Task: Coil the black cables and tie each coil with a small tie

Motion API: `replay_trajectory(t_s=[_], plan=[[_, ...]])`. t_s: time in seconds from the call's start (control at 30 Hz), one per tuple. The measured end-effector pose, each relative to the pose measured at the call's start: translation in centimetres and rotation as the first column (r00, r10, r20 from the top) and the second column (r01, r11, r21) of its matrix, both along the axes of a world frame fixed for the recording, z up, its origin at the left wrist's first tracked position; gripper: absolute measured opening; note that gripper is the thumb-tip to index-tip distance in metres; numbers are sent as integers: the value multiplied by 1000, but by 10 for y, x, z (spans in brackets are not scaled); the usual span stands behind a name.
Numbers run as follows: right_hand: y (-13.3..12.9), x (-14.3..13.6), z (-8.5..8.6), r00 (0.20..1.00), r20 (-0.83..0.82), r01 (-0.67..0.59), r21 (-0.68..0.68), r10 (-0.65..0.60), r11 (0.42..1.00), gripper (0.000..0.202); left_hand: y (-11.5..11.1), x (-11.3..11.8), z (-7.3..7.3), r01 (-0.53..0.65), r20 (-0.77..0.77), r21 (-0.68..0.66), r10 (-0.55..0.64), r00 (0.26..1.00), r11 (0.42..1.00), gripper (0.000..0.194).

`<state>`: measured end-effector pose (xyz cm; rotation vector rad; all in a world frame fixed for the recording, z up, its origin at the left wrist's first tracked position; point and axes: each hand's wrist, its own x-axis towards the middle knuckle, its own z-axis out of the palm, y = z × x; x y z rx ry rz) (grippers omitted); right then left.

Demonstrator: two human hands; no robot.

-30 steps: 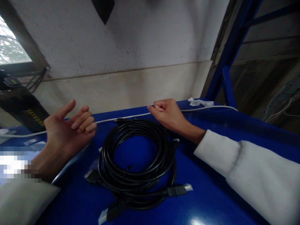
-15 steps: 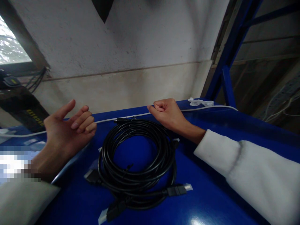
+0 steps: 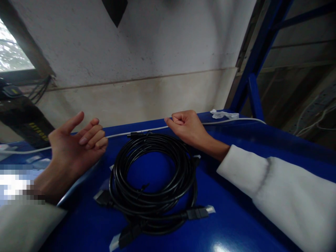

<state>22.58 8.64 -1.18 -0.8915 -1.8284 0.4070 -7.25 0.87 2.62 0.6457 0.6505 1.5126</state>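
Both hands keep their earlier poses near the coiled cable.

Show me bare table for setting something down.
Bare patches of table: between the black cable coil and the right sleeve; beyond that sleeve, towards the white cord; and inside the coil's ring. Crowded: around the left hand, near the black object, and along the coil's near edge, where plugs stick out.

Glossy blue table, coiled black cables, white cord behind, crumpled white scrap
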Motion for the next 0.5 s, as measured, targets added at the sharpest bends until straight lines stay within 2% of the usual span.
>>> replay_trajectory(t_s=[0.2,0.5], plan=[[1,0,1,1000,7,6,7,-6,1000,52,2,-1,-1,-1,-48,29,2,999,1000,17],[0,0,1,1000,-4,-4,-9,4,1000,52,2,1,0,-13,-20,12,13,1000,1000,11]])
